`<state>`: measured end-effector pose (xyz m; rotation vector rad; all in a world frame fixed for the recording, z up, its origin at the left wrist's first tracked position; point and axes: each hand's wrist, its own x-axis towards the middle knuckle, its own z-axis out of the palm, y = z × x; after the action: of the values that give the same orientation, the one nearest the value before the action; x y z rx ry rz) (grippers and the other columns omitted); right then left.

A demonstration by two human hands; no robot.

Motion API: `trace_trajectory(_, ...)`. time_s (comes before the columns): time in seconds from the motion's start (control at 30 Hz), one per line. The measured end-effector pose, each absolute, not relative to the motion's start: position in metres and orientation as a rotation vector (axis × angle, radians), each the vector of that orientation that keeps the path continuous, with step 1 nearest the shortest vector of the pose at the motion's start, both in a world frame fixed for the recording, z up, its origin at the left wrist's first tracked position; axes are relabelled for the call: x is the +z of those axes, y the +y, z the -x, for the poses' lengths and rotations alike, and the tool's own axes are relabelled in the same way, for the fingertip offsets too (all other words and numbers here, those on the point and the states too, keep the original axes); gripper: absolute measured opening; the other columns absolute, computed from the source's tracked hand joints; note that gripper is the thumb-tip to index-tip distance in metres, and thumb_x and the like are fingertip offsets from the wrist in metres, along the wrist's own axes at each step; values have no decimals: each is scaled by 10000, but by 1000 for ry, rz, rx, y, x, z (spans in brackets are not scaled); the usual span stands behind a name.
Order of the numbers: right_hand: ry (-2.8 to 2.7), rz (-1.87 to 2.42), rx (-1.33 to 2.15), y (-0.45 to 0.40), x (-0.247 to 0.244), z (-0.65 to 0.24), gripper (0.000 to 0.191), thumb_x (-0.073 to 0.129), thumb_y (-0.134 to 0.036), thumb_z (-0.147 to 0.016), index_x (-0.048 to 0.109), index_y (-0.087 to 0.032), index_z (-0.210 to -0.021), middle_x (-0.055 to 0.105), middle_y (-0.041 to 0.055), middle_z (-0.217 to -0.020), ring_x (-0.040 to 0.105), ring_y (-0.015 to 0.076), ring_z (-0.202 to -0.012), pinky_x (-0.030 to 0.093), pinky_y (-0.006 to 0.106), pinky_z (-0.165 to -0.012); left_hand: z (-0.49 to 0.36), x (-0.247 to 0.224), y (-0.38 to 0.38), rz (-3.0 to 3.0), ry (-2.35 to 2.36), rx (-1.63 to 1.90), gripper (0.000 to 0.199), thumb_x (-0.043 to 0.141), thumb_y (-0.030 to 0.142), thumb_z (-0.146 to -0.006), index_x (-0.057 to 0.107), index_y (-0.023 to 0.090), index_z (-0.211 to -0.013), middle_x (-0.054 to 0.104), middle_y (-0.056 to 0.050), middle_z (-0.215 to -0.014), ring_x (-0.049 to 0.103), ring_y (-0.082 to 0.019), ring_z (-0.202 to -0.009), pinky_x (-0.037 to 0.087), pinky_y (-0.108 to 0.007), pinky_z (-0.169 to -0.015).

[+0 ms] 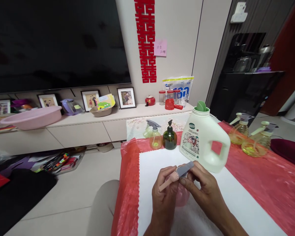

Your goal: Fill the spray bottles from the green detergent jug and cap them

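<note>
While gripping a pink bottle (183,197) low in the frame's centre, have its spray head (186,168) pinched between left hand (164,190) and right hand (203,186), below the pale jug (203,141).

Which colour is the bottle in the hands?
The bottle is translucent pink, as the head view shows.

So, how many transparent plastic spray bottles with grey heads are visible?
4: a pink bottle between left hand and right hand; a yellowish bottle beside the dark green pump bottle; two bottles right of the pale green jug, which may hide others.
</note>
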<state>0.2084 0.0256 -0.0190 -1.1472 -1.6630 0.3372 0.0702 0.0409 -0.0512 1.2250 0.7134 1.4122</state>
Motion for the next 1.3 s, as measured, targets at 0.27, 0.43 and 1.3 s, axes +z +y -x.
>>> trace_trajectory(0.27, -1665, 1151, 376, 27, -24, -209, 173, 596, -330, -991, 658, -184, -922, 526, -1, -818, 509, 71, -720, 441, 164, -660, -71, -48, 42, -1238, 744, 1447, 294, 659, 421, -908, 730, 178, -1056, 732, -103, -1078, 703, -249, -1003, 567, -365, -888)
trace_trajectory(0.43, -1706, 1119, 418, 26, -24, -211, 178, 583, -318, -1008, 665, -250, -1150, 595, -1, -1052, 562, 67, -876, 481, 134, -798, -72, -54, 42, -1194, 714, 1469, 290, 665, 424, -905, 730, 189, -1062, 743, -102, -1075, 709, -249, -988, 567, -369, -885)
trace_trajectory(1.3, -1632, 1127, 311, 26, -19, -204, 150, 675, -363, -954, 643, -223, -999, 600, -21, -933, 605, 65, -850, 507, 146, -735, -72, -60, 37, -1201, 881, 1392, 373, 616, 510, -916, 748, 165, -969, 737, -64, -881, 649, -192, -783, 530, -290, -749)
